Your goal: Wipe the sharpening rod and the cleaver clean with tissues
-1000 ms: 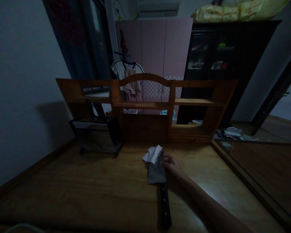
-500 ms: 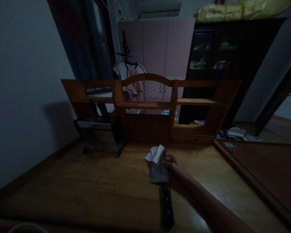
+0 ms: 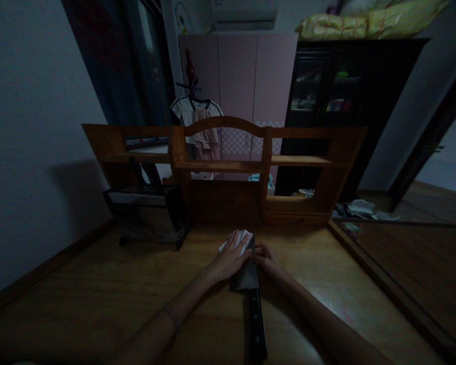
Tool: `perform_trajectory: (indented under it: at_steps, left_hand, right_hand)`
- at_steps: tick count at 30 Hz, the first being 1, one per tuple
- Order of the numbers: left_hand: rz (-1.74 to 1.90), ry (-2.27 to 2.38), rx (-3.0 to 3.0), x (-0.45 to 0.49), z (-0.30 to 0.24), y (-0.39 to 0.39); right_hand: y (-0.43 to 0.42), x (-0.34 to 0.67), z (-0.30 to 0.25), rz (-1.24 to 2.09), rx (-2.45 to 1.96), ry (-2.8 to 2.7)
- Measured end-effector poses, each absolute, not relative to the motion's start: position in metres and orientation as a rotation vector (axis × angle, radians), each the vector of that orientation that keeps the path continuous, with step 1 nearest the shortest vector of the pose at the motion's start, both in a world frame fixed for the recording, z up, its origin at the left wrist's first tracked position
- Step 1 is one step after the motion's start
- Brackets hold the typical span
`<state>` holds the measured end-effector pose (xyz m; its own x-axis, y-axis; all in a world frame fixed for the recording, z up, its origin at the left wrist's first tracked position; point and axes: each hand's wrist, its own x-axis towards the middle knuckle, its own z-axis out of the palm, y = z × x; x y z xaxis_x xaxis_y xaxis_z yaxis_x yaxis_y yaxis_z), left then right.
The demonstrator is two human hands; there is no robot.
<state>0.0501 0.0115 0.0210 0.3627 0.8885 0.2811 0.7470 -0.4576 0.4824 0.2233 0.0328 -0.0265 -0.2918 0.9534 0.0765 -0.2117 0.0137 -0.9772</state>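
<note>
A cleaver (image 3: 247, 280) lies on the wooden desk with its black riveted handle (image 3: 257, 324) towards me. Over the far part of its blade is a crumpled white tissue (image 3: 244, 236). My left hand (image 3: 231, 259) rests on that tissue, fingers extended forward over it and thumb near the blade's right edge, holding it against the metal. On the right side, my right hand (image 3: 266, 257) pinches the edge of the blade between thumb and curled fingers. Part of the tissue and of the blade is hidden beneath my left hand.
A knife block (image 3: 144, 215) with dark-handled knives stands at the back left of the desk (image 3: 117, 299). Along the back edge runs a wooden shelf unit (image 3: 224, 166). A wall borders the left side, and a raised rim (image 3: 380, 274) borders the right.
My left hand has come in from the lower left and settled on the tissue over the blade. My right hand stays at the blade's edge. The view has shifted slightly.
</note>
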Motion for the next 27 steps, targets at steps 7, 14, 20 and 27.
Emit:
perform_trajectory:
  at_steps: [7,14,20,27]
  left_hand:
    - [0.541,1.164,2.591,0.053,0.0,0.008]
    - [0.631,1.202,2.596,0.057,0.002,0.006]
    - [0.75,1.424,2.435,0.048,-0.014,0.013]
    - [0.934,1.613,2.134,0.044,-0.027,0.014]
  right_hand:
    - [0.034,0.224,-0.026,1.45,-0.824,-1.29]
    - [0.03,0.225,-0.024,1.461,-0.704,-1.381]
    - [0.023,0.229,-0.019,1.525,-0.749,-1.387]
    - [0.017,0.229,-0.004,1.543,-0.779,-1.375]
